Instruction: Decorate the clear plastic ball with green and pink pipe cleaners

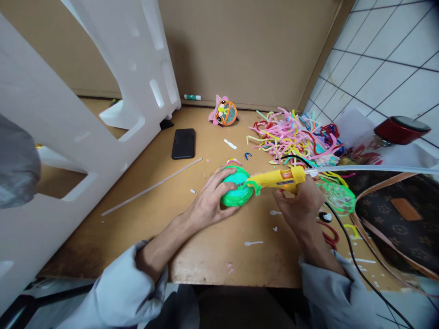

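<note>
Green and turquoise, the round piece is gripped in the left hand over the brown counter. The right hand is wrapped round a yellow glue gun (a long translucent stick juts from its back), its tip at the piece's right side. Beyond them lie a tangled heap of fuzzy coloured stems and, farther left, a black phone.

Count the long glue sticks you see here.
2. One glue stick lies on the table, left of the left hand; another glue stick runs from the back of the glue gun in the right hand to the picture's edge. Others may be hidden.
</note>
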{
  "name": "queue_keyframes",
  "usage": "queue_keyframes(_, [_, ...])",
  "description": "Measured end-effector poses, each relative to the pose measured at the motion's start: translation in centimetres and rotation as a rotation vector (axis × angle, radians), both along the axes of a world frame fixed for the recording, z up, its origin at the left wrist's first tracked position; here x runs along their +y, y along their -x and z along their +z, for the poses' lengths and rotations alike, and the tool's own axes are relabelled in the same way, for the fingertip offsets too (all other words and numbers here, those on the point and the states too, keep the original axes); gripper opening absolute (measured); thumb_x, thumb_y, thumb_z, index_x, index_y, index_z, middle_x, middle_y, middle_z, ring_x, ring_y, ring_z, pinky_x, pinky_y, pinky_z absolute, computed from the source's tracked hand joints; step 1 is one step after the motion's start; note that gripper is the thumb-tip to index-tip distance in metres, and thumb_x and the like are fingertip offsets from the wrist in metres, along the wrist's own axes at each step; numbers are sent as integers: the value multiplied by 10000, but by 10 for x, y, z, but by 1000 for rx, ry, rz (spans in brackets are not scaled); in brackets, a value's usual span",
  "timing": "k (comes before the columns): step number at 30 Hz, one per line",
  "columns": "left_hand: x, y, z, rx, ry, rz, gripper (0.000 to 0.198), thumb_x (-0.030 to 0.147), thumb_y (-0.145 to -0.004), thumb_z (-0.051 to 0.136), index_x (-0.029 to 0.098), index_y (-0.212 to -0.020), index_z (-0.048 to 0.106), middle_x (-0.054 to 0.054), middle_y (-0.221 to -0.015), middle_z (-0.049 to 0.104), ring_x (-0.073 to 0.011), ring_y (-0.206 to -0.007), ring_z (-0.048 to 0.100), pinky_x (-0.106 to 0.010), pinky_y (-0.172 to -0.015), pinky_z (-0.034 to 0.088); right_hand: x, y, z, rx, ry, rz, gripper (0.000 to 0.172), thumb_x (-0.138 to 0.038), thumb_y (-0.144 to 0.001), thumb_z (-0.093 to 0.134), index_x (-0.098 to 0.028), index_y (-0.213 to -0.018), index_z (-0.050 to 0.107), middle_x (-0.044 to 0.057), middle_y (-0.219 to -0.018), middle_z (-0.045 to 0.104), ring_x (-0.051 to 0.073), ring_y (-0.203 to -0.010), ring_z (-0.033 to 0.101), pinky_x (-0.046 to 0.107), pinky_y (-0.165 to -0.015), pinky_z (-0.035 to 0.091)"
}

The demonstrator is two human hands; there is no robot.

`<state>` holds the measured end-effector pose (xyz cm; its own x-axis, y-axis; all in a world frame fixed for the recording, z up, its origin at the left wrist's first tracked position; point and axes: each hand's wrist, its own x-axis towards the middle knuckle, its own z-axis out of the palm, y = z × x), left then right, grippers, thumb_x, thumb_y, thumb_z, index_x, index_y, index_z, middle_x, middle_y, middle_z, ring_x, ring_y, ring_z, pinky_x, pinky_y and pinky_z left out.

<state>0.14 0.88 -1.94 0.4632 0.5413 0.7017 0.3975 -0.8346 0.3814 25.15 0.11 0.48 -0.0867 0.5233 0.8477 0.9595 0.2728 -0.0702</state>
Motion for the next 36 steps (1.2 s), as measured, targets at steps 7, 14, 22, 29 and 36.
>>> queue_keyframes(7, [0, -1, 0, -11, -18, 7, 480, 273, -812, 767, 227, -1193, 479, -195, -1401, 513, -349, -1349, 512, -596, -1063, 488, 0, -1, -2, 10, 28, -54, 125, -308, -722, 580, -246, -775, 485, 4, -670, 545, 208, -610, 536, 312, -571, 383])
queue_keyframes(14, [1, -1, -1, -23, -23, 2, 483, 266, -805, 769, 227, -1194, 486, -196, -1407, 518, -354, -1360, 507, -612, -1081, 467, 0, -1, -2, 9, 41, -55, 134, -317, -744, 586, -252, -769, 473, -6, -653, 488, 210, -604, 516, 315, -566, 382])
queue_keyframes(22, [0, -1, 1, -19, -25, 1, 475, 250, -800, 775, 213, -1181, 492, -209, -1403, 521, -356, -1365, 507, -609, -1075, 476, 0, -2, -3, -18, 37, -46, 114, -284, -742, 581, -236, -828, 523, 13, -703, 562, 215, -638, 558, 309, -593, 405])
queue_keyframes(29, [-1, -1, 2, -12, -24, 3, 488, 250, -799, 773, 230, -1190, 483, -204, -1415, 524, -347, -1367, 512, -609, -1083, 470, -1, 0, -1, 9, -49, 35, 99, -234, -765, 603, -234, -829, 528, 3, -695, 539, 204, -632, 517, 302, -592, 372])
queue_keyframes(36, [0, -1, 3, -4, -40, 5, 464, 268, -817, 764, 224, -1180, 479, -204, -1396, 518, -340, -1357, 517, -612, -1082, 480, 0, -2, -3, -7, -40, 14, 101, -244, -772, 597, -246, -814, 505, -6, -675, 525, 198, -616, 519, 302, -575, 380])
